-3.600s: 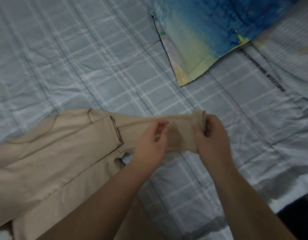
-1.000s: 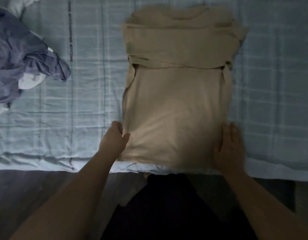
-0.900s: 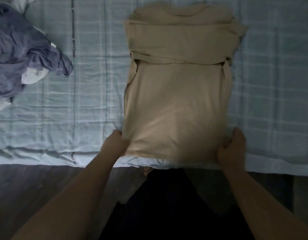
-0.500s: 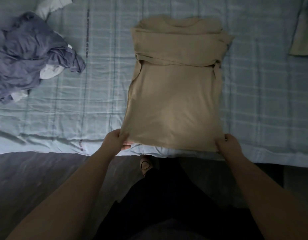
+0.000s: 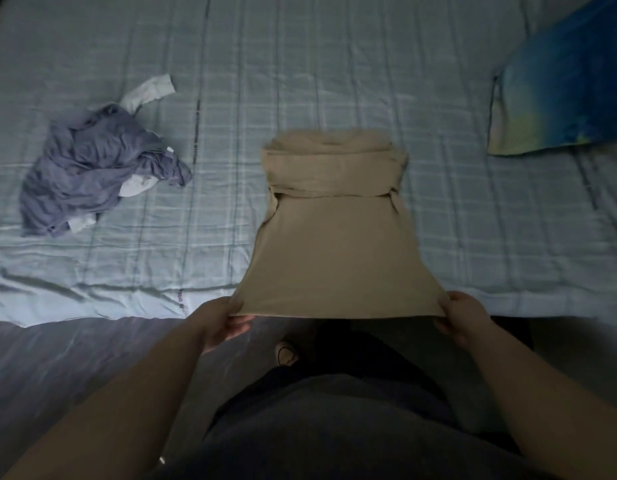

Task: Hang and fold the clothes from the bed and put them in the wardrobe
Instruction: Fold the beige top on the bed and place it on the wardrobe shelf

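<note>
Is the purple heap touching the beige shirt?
No, the purple heap lies apart from the beige shirt, with bare sheet between them.

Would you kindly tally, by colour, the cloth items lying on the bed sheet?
Beige garment: 1, its near hem pinched by the left hand and right hand
Purple heap with white parts: 1
Blue-and-yellow pillow: 1
Total: 3

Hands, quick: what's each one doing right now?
Left hand: holding the beige garment at its near left corner.
Right hand: holding its near right corner.
</note>
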